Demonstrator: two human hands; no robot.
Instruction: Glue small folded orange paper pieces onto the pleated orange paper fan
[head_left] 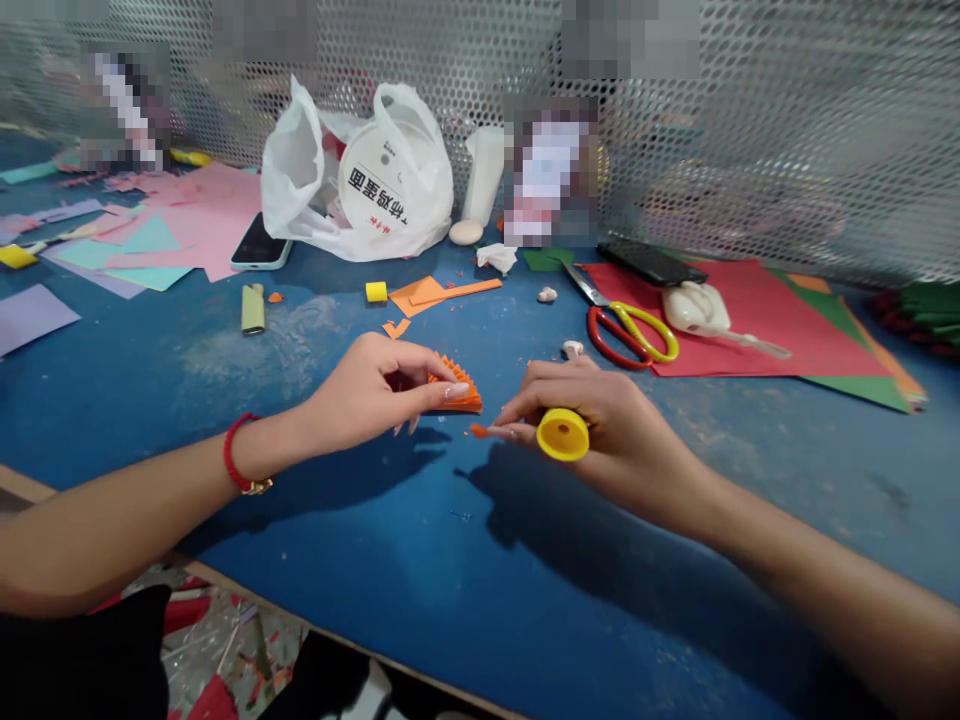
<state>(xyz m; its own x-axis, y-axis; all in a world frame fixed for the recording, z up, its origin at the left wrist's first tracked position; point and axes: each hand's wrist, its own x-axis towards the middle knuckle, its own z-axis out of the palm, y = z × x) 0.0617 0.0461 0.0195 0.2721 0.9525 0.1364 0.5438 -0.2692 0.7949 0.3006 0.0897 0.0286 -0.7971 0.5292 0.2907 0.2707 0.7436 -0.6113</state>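
My left hand (382,385) pinches a pleated piece of orange paper (463,392) between thumb and fingers, just above the blue table. Its folded edge fans out beyond my fingertips. My right hand (600,420) is closed around a yellow glue stick (564,436), its round hollow end turned toward me; the rest is hidden in the palm. At the tips of the right thumb and finger shows a small orange scrap (478,431). The two hands are a short way apart. Beyond them lie a yellow cap (376,291) and orange paper pieces (420,297).
Red-and-yellow-handled scissors (630,330) lie beside red paper (780,320), with a white case (696,308) on it. A white plastic bag (292,180) holding a tub stands at the back. At left are a phone (261,243), a lighter (253,309) and pink paper (202,215).
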